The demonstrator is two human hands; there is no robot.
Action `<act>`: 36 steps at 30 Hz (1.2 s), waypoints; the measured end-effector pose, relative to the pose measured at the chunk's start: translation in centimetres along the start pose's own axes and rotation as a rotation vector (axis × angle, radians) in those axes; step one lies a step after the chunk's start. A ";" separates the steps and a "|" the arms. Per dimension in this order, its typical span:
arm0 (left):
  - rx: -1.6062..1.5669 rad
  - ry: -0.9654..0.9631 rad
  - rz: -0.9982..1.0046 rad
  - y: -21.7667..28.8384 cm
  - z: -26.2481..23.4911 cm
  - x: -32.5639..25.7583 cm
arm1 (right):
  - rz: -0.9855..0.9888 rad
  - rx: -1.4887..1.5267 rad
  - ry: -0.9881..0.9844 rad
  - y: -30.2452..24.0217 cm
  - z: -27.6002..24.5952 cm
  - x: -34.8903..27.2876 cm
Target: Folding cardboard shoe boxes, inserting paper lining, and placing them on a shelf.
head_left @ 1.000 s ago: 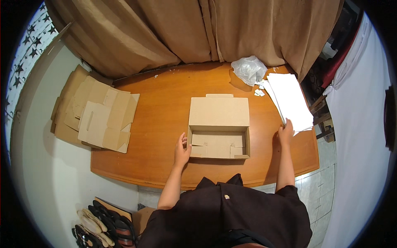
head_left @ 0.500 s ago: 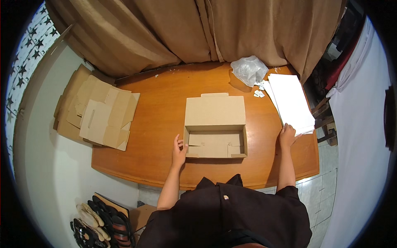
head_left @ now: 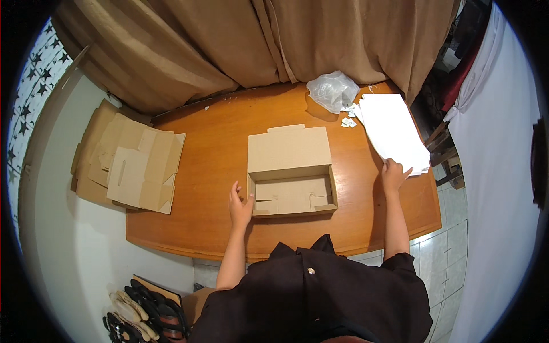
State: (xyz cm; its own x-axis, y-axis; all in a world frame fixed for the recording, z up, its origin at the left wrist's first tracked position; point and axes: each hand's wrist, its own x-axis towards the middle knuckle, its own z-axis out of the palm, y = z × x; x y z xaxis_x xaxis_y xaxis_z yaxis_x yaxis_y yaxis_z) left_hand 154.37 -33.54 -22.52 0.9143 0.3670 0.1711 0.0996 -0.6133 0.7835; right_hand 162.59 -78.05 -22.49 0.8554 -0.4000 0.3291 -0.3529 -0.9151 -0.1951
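View from above of a person in a dark shirt standing at a rounded wooden bench (head_left: 217, 171). An open cardboard box (head_left: 291, 171) sits in the middle of the bench, its lid flap folded back flat toward the far side and its shallow tray facing the person. The left hand (head_left: 241, 204) rests against the box's near left corner, fingers loosely spread, the grip released and closed on nothing. The right hand (head_left: 393, 173) reaches out to the right, well apart from the box, with fingertips lying on the near edge of a stack of white paper sheets (head_left: 393, 131); the grip is open and flat, pressing on the sheets rather than grasping them. At the far end of the stack lies a crumpled clear plastic bag (head_left: 331, 90), with a few small white scraps (head_left: 347, 121) just beside it. Brown curtains (head_left: 257, 46) hang behind the bench. To the left, on the floor, lies a pile of flattened cardboard blanks (head_left: 128, 163). Near the lower left edge sit several pairs of dark sandals (head_left: 140, 311).
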 end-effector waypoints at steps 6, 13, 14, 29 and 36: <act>0.005 0.012 0.141 3.4 0.7 0.9 | -0.084 0.189 -0.011 -1.8 -0.3 -1.6; -0.067 -0.089 0.198 4.0 2.2 0.2 | -0.046 0.099 0.093 2.0 2.3 -0.9; -0.054 -0.093 0.209 3.7 2.4 0.0 | -0.074 0.067 0.082 2.1 1.9 -0.8; -0.089 -0.147 0.276 4.4 2.3 0.0 | -0.025 0.090 -0.506 5.1 0.2 0.9; -0.112 -0.118 0.326 5.5 2.1 0.4 | -0.032 0.231 -0.137 0.5 -6.1 2.2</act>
State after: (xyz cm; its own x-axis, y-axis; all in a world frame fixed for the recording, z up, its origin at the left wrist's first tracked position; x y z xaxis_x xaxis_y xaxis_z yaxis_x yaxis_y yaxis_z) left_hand 156.06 -38.20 -19.42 0.9305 0.0777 0.3579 -0.2423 -0.6021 0.7607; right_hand 161.99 -79.69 -16.22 0.9138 -0.3456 0.2133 -0.2419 -0.8851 -0.3976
